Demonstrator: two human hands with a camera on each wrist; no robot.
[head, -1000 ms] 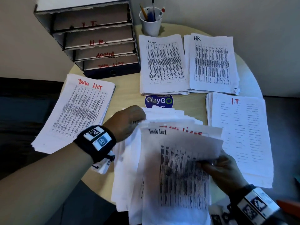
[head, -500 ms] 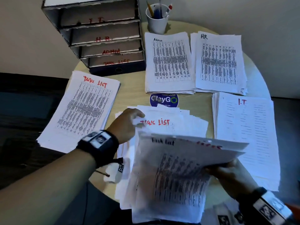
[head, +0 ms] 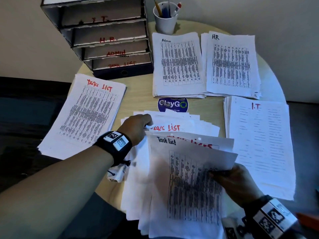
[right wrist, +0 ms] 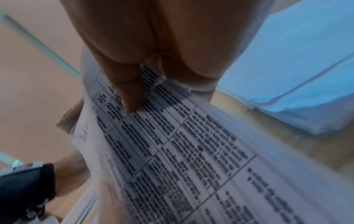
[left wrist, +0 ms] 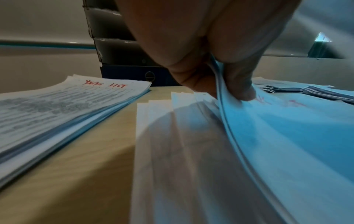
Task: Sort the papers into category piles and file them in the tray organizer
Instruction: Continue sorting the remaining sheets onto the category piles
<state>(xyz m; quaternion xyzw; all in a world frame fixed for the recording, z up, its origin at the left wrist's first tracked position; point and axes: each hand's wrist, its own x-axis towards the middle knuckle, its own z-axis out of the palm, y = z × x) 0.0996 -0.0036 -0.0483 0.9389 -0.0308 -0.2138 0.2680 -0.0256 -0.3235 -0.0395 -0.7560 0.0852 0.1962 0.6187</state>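
Sorted on the tabletop [head: 138,94]: Task List pile [head: 82,116], Admin pile [head: 177,66], HR pile [head: 231,64], I.T pile [head: 259,145]; unsorted fan [head: 186,121] remains; your left hand [head: 136,126] pinches its sheets; your right hand [head: 236,181] grips a Task List sheet [head: 189,183]; tray organizer [head: 103,37] awaits filing.

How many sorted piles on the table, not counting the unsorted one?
4: Task List pile at left, Admin pile at back centre, HR pile to its right, I.T pile at right. None looks hidden.
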